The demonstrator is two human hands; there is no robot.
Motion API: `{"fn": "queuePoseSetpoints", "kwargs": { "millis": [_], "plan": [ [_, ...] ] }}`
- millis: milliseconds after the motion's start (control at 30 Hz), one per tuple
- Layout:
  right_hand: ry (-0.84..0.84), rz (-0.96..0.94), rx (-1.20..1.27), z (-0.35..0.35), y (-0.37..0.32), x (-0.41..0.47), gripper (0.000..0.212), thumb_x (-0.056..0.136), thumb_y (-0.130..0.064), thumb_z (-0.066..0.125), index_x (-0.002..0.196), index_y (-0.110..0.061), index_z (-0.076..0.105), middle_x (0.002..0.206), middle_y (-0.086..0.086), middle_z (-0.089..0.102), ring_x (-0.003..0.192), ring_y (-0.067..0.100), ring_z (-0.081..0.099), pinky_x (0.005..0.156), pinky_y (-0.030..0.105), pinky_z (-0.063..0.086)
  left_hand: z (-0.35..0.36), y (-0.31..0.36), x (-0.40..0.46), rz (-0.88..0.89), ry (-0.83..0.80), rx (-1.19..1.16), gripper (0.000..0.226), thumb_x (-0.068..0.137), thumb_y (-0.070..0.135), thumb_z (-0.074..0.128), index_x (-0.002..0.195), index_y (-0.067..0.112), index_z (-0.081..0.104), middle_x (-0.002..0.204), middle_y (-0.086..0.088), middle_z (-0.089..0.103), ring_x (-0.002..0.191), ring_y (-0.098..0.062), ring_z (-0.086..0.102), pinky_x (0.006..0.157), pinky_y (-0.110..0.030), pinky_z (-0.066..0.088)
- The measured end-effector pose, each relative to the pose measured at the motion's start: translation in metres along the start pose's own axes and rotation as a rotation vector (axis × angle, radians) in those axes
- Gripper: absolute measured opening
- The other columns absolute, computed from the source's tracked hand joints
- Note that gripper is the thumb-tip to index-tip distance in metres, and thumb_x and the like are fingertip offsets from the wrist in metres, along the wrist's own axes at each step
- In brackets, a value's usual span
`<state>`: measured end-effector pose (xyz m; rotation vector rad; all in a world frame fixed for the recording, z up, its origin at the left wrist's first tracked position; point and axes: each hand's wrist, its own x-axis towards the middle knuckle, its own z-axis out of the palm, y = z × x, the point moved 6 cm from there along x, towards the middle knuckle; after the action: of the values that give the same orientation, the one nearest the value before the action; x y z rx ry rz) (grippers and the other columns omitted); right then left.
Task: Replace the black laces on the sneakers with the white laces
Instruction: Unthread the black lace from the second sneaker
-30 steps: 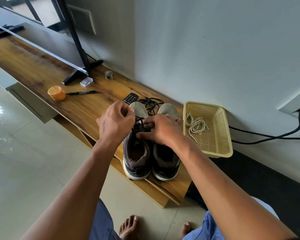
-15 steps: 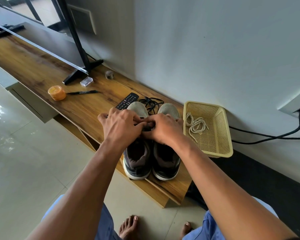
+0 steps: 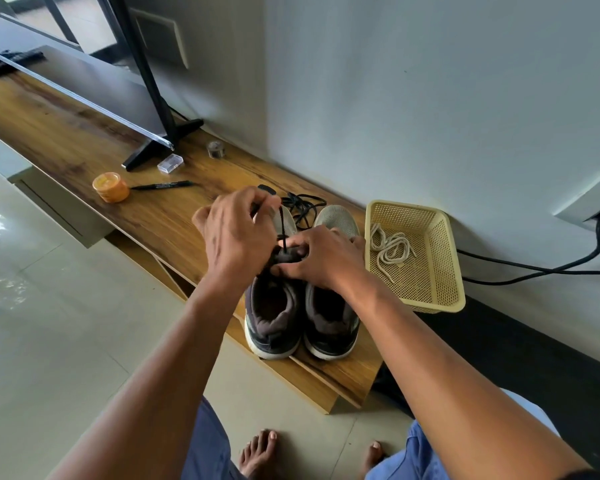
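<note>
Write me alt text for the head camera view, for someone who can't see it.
A person's left hand pulls a black lace up out of the left sneaker while the right hand steadies its tongue. The pair stands on a wooden shelf, beside a yellow basket holding white laces.

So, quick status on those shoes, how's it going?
Left hand pinches black lace, drawn up from left sneaker. Right hand holds its tongue. White laces wait in basket. Nothing in the way.
</note>
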<state>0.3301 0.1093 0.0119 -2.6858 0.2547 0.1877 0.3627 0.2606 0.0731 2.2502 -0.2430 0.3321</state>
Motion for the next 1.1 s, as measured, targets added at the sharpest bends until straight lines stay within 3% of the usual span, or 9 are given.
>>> {"fn": "queuePoseSetpoints", "kwargs": {
  "millis": [100, 200, 300, 400, 533, 633, 800, 900, 1100],
  "plan": [
    [-0.001, -0.015, 0.026, -0.002, -0.002, -0.002, 0.065, 0.07, -0.085, 0.067, 0.125, -0.051, 0.069, 0.117, -0.015, 0.071, 0.13, 0.023, 0.053, 0.103, 0.055, 0.029, -0.008, -0.003, 0.003, -0.005, 0.062, -0.407, 0.018, 0.104, 0.022, 0.062, 0.086, 0.02, 0.065, 0.075, 0.014, 0.062, 0.07, -0.001, 0.054, 0.078, -0.025, 0.042],
    [-0.003, -0.016, 0.024, -0.001, -0.002, -0.002, 0.066, 0.068, -0.087, 0.066, 0.125, -0.052, 0.069, 0.117, -0.016, 0.072, 0.13, 0.022, 0.053, 0.104, 0.055, 0.03, -0.011, -0.013, 0.004, -0.05, 0.104, -0.613, 0.021, 0.107, 0.015, 0.056, 0.09, 0.006, 0.064, 0.072, 0.007, 0.061, 0.061, -0.004, 0.048, 0.058, -0.022, 0.04],
    [-0.016, -0.034, 0.093, 0.001, 0.0, 0.0, 0.078, 0.059, -0.097, 0.057, 0.121, -0.051, 0.069, 0.115, -0.015, 0.072, 0.127, 0.021, 0.057, 0.108, 0.058, 0.035, -0.001, -0.031, 0.004, -0.17, 0.006, -0.353, 0.02, 0.107, 0.029, 0.057, 0.09, 0.018, 0.063, 0.076, 0.008, 0.064, 0.063, -0.007, 0.051, 0.07, -0.037, 0.043],
    [-0.028, -0.025, 0.17, 0.001, 0.004, 0.003, 0.086, 0.049, -0.102, 0.05, 0.121, -0.057, 0.066, 0.115, -0.016, 0.074, 0.126, 0.021, 0.06, 0.109, 0.059, 0.039, 0.001, -0.049, -0.005, -0.253, -0.095, 0.144, 0.006, 0.1, 0.03, 0.059, 0.099, 0.03, 0.066, 0.098, 0.01, 0.066, 0.092, -0.014, 0.054, 0.088, -0.045, 0.031],
    [-0.02, -0.026, 0.157, 0.005, 0.003, 0.006, 0.081, 0.049, -0.1, 0.052, 0.115, -0.056, 0.068, 0.105, -0.016, 0.073, 0.118, 0.021, 0.064, 0.107, 0.059, 0.042, 0.008, -0.032, -0.007, -0.056, -0.173, 0.268, 0.039, 0.094, 0.027, 0.058, 0.13, 0.042, 0.065, 0.143, 0.01, 0.057, 0.13, -0.021, 0.04, 0.096, -0.044, 0.029],
    [-0.011, -0.015, 0.137, 0.002, 0.004, 0.006, 0.053, 0.057, -0.087, 0.052, 0.093, -0.052, 0.067, 0.088, -0.014, 0.07, 0.11, 0.021, 0.067, 0.104, 0.058, 0.041, 0.023, -0.011, -0.011, 0.175, -0.261, 0.261, 0.029, 0.093, 0.034, 0.062, 0.117, 0.048, 0.07, 0.133, 0.024, 0.056, 0.127, -0.015, 0.038, 0.098, -0.04, 0.025],
    [-0.041, -0.018, 0.188, 0.005, 0.007, 0.007, 0.047, 0.05, -0.089, 0.056, 0.081, -0.054, 0.066, 0.08, -0.014, 0.069, 0.104, 0.021, 0.069, 0.101, 0.057, 0.045, 0.025, -0.014, -0.007, 0.237, -0.285, 0.267, 0.029, 0.09, 0.027, 0.072, 0.107, 0.051, 0.072, 0.117, 0.025, 0.047, 0.113, -0.01, 0.034, 0.1, -0.044, 0.031],
    [-0.032, -0.016, 0.23, 0.008, 0.009, 0.011, 0.055, 0.049, -0.089, 0.057, 0.091, -0.056, 0.07, 0.088, -0.015, 0.071, 0.109, 0.02, 0.067, 0.102, 0.055, 0.045, 0.024, -0.012, -0.008, 0.276, -0.281, 0.316, 0.021, 0.088, 0.031, 0.076, 0.098, 0.05, 0.073, 0.113, 0.023, 0.047, 0.112, -0.011, 0.036, 0.099, -0.046, 0.032],
    [-0.014, 0.008, 0.202, 0.008, 0.01, 0.009, 0.074, 0.053, -0.085, 0.062, 0.12, -0.054, 0.068, 0.113, -0.015, 0.073, 0.124, 0.02, 0.06, 0.108, 0.055, 0.037, 0.037, -0.02, -0.015, 0.221, -0.446, 0.577, 0.043, 0.097, 0.029, 0.051, 0.129, 0.057, 0.061, 0.124, 0.008, 0.041, 0.118, -0.02, 0.034, 0.104, -0.057, 0.03]
  ]
}}
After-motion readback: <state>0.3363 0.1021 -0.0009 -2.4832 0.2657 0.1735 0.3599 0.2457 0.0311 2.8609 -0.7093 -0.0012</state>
